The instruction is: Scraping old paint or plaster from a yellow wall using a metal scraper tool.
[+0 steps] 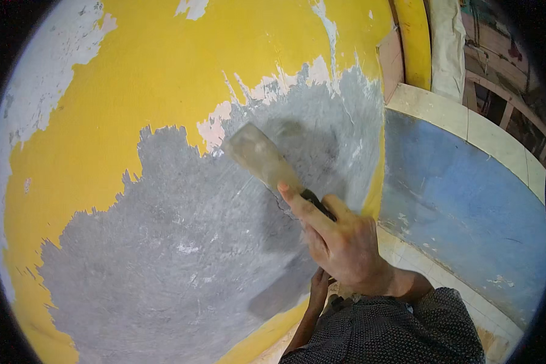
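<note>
My right hand (341, 241) is closed on the black handle (317, 204) of a putty knife, one finger extended along the base of its broad metal blade (261, 154). The blade, smeared and slightly blurred, lies over a painted wall, its tip by the ragged border between yellow paint (132, 82) and a bare grey patch (186, 236). Pale pink-white remnants (216, 123) line that border. Lower down, my left hand (319, 282) shows small, partly hidden behind my right hand and wrist; whether it holds something cannot be made out.
To the right stands a blue wall panel (464, 195) under a pale tiled ledge (437, 109). Light floor tiles (409, 255) run along its foot. A yellow post (414, 41) and a whitish covered upright (446, 50) rise above the ledge. Whitish bare plaster (50, 63) shows at far left.
</note>
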The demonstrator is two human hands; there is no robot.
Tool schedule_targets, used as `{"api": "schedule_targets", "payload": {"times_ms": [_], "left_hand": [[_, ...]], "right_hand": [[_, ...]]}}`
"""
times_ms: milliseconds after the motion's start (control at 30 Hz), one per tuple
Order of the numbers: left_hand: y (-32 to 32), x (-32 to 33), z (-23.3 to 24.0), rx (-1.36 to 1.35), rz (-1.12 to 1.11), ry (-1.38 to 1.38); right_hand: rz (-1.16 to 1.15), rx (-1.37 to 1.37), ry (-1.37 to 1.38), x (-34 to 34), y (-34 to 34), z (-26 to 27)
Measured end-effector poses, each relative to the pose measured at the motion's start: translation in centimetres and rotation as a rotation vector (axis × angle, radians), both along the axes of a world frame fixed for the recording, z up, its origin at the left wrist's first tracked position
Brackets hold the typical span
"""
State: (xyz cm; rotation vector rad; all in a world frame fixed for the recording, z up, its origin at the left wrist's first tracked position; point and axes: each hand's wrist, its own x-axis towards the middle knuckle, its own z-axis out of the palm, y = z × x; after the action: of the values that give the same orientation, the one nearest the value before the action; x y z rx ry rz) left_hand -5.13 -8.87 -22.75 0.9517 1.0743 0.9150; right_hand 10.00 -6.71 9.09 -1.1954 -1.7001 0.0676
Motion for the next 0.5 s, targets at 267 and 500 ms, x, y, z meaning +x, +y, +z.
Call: {"api": "schedule_targets", "payload": {"times_ms": [267,500], "left_hand": [[-0.2,-0.3,-1.0,0.047,0.020,0.034],[0.1,-0.2,-0.6,-0.013,0.015,0.019]], "right_hand": [[0.000,0.032,-0.007,-0.5,-0.3,-0.5],[-0.015,-0.007,-0.018,-0.1,-0.3,0.3]]}}
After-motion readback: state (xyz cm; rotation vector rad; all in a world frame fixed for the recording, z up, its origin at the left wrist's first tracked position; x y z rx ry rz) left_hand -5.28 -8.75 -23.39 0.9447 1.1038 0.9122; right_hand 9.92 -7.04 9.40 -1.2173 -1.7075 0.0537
